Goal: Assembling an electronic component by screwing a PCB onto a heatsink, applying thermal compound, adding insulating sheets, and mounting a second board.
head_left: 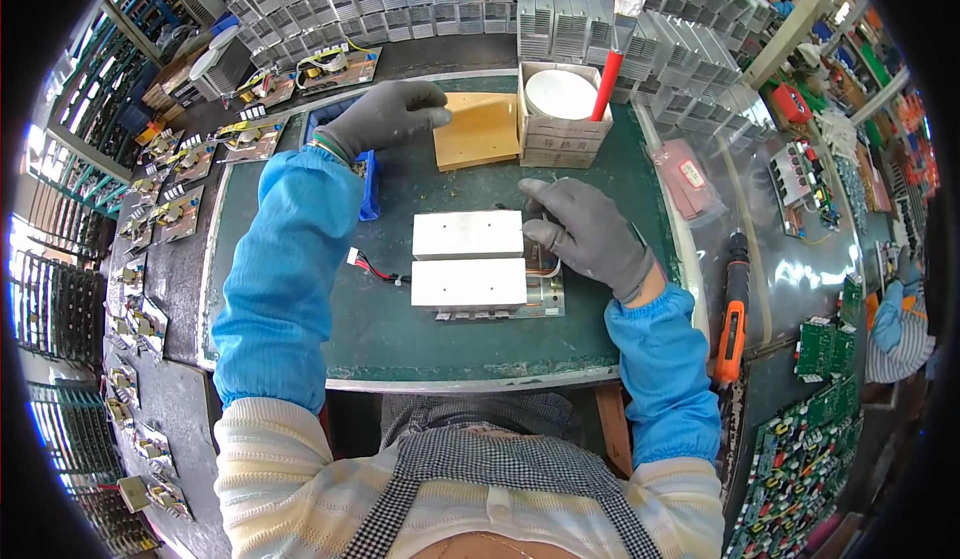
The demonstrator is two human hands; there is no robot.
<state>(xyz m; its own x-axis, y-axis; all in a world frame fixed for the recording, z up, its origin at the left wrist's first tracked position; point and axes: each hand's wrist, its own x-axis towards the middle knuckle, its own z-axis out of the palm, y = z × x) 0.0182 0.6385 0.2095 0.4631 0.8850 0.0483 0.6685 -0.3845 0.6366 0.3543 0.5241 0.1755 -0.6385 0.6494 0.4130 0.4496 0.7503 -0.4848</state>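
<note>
My left hand (pixel 385 119), in a grey glove, reaches over a blue parts bin (pixel 370 187). Its fingertips overlap the left edge of a flat gold-brown plate (pixel 477 131); whether they touch it I cannot tell. The fingers are stretched out with the thumb a little apart, and nothing shows between them. My right hand (pixel 590 234), gloved too, is open with bent fingers beside two silver heat sinks (pixel 468 283). These lie one behind the other on a circuit board (pixel 545 294), partly hidden below them. A cable with a white connector (pixel 370 265) sticks out on the left.
Behind the plate's right side, a cardboard box (pixel 562 144) holds a round white-topped tub and a red-handled brush (pixel 606 84). An orange electric screwdriver (pixel 732 329) lies at the right. Stacked heat sinks (pixel 420 4) line the back; circuit boards (pixel 800 469) crowd both sides.
</note>
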